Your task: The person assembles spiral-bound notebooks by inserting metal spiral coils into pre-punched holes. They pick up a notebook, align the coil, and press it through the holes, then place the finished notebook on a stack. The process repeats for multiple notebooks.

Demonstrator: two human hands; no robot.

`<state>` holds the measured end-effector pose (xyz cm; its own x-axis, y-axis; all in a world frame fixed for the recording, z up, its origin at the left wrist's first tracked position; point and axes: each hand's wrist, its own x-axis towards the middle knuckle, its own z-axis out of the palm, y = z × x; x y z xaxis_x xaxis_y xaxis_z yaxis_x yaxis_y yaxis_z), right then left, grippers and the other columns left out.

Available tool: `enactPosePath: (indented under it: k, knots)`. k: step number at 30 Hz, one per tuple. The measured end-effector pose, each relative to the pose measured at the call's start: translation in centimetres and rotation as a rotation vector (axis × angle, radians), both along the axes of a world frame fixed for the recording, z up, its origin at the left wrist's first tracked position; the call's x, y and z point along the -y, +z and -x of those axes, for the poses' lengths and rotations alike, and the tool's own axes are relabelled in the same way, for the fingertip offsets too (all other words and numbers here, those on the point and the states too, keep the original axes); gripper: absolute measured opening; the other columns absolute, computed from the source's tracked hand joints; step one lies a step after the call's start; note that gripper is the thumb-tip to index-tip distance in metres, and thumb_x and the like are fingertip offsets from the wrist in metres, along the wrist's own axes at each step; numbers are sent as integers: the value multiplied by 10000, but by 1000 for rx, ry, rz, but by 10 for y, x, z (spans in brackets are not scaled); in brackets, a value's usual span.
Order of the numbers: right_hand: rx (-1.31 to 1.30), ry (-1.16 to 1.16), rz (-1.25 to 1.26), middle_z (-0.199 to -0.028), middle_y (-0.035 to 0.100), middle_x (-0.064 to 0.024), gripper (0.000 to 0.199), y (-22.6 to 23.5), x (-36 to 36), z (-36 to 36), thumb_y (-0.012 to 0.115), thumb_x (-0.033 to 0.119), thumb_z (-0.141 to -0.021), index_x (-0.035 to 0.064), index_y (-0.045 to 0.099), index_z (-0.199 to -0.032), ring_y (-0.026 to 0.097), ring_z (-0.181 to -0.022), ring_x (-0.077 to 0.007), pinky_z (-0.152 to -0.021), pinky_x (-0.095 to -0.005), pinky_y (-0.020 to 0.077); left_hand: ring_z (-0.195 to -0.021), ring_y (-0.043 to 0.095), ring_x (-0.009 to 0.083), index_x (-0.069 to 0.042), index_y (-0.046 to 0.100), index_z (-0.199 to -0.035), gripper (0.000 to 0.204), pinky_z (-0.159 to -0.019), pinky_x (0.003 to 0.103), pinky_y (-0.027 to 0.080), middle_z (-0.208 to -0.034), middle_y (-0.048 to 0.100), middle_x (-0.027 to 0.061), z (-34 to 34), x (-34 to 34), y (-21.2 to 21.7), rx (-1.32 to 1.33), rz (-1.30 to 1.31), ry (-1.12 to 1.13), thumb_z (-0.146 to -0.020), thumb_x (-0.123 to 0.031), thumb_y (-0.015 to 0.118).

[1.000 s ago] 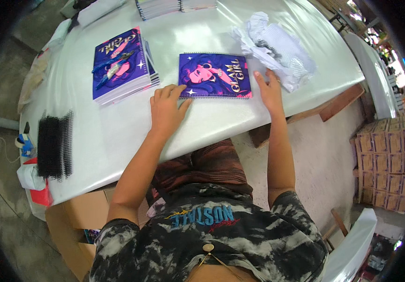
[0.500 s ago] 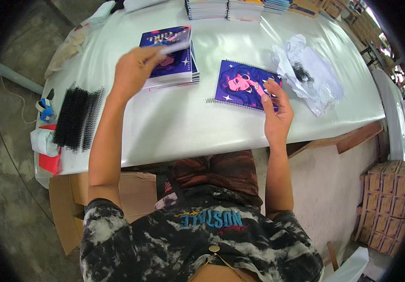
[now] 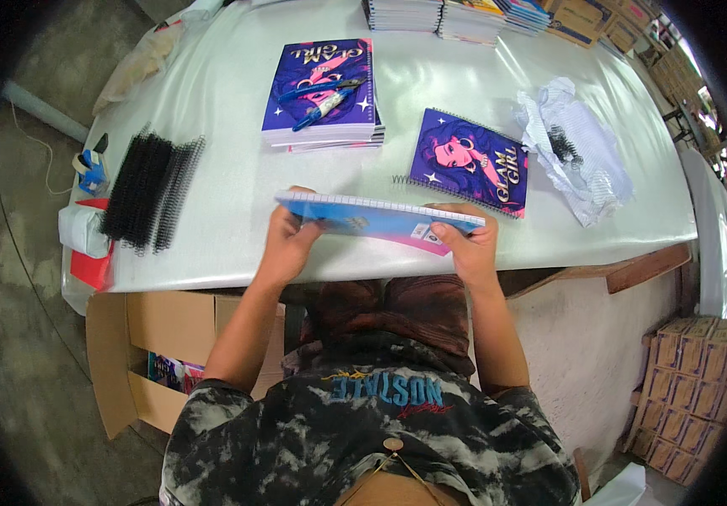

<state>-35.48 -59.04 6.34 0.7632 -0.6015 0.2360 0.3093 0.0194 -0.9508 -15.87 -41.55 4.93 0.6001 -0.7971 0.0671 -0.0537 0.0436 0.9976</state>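
My left hand (image 3: pixel 290 240) and my right hand (image 3: pixel 469 247) grip a notebook (image 3: pixel 363 221) at its two ends, above the near edge of the table. It is tilted, its white holed edge up and its blue-and-pink cover toward me. Beyond my left hand stands a stack of purple notebooks (image 3: pixel 308 114) with a figure on the cover. Blue-handled pliers (image 3: pixel 329 101) lie on top. To the far right of my hands lies a spiral-bound notebook (image 3: pixel 464 160) with the same cover; its coil sticks out at the left end.
Black spiral coils (image 3: pixel 148 194) lie at the left, beside a blue tape dispenser (image 3: pixel 91 171) and a white packet (image 3: pixel 85 232). Crumpled white wrapping (image 3: pixel 578 160) with coils is at the right. More notebook stacks (image 3: pixel 405 15) stand at the back. An open carton (image 3: pixel 169 325) sits below the table.
My left hand has come back from the stack and my right hand has left the spiral-bound notebook. Both now hold another notebook in front of me. The pliers now show on the stack.
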Motion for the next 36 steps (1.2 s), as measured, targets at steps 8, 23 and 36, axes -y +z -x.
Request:
enactPosePath:
  k: [8, 23, 36]
  knots:
    - [-126, 195, 147, -1031, 639, -169, 252, 14, 0, -7, 593, -35, -788, -42, 607, -1040, 607, -931, -179, -824, -283, 465, -856, 554, 212, -45, 536, -1039, 292, -761, 299, 425, -938, 583, 121, -8, -12, -21, 348, -191, 85, -751, 4, 548]
    - [-137, 137, 283, -1041, 639, -145, 275, 27, 2, 0, 602, -44, -789, -52, 605, -1064, 602, -911, -149, -814, -267, 469, -742, 591, 239, -45, 564, -1020, 286, -681, 368, 458, -832, 609, 122, -154, -143, 9, 1103, -673, 878, -869, -286, 543]
    - [-142, -66, 200, -989, 635, -49, 321, 17, 14, -2, 617, -23, -804, -30, 583, -1124, 557, -842, -70, -753, -202, 449, -742, 529, 115, -11, 562, -991, 250, -686, 243, 422, -829, 590, 49, -53, -44, 95, 804, -152, 66, -936, -232, 460]
